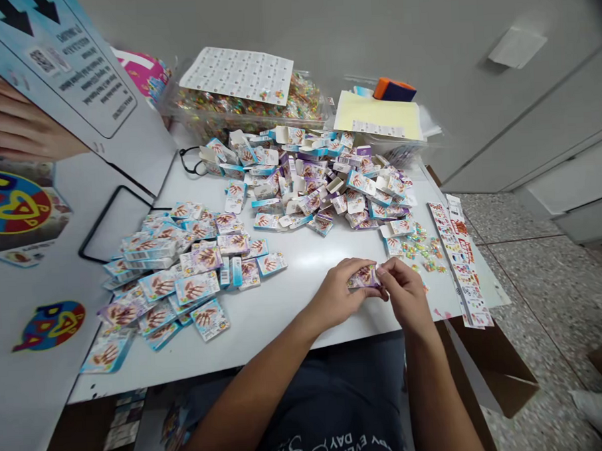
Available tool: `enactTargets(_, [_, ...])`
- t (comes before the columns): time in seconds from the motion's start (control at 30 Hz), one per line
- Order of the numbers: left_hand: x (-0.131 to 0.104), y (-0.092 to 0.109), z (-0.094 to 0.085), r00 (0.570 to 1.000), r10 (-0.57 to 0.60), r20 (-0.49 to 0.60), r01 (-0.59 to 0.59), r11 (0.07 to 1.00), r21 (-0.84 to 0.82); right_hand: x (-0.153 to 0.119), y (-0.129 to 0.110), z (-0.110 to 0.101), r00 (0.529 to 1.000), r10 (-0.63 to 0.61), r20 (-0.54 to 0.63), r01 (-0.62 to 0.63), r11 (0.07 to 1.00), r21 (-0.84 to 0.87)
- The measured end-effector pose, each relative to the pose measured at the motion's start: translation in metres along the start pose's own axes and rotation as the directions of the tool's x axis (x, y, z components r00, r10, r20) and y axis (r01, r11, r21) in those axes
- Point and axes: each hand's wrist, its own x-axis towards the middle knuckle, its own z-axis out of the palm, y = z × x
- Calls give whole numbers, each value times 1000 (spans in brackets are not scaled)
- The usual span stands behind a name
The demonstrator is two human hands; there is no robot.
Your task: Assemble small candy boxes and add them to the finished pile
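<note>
A small purple-and-white printed box [363, 277] is held low over the front of the white table [303, 272]. My left hand [341, 290] wraps around it from the left, thumb and fingers on opposite sides. At the box's right end, the fingers of my right hand [404, 289] are pinched together; whether they grip the box or something small is hidden. Beyond my hands lies a heap of small boxes [309, 185], many with end flaps open. A pile of closed boxes [198, 286] spreads to the left. Small colorful clear packets [421, 247] lie just beyond my right hand.
Behind the heap stands a clear bin [201, 117] of colorful packets, topped by a sticker sheet [239, 74]. Another bin holds a yellow sheet [376, 114]. Printed strips [461, 265] lie along the right edge. A cardboard box [491, 363] is below; a printed display panel [53, 163] rises left.
</note>
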Motion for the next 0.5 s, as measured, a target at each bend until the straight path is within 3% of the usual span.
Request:
enactTargets(0.1, [0,4,-3,991,-112,74,125,972,-199,-5,-9,-12,991,9,133,-11,1000,11])
enactTargets(0.2, [0,3,-5,975,-164,152,210,907,-365,-13,-17,-13,990,-14,139,15,1000,-10])
enactTargets(0.33, [1,0,-7,976,-103,190,182,866,-466,-21,-33,-9,983,-57,176,83,986,-144])
enactTargets(0.5, [2,-1,-7,980,-83,179,156,884,-440,-22,-51,-10,960,-48,275,138,938,-317])
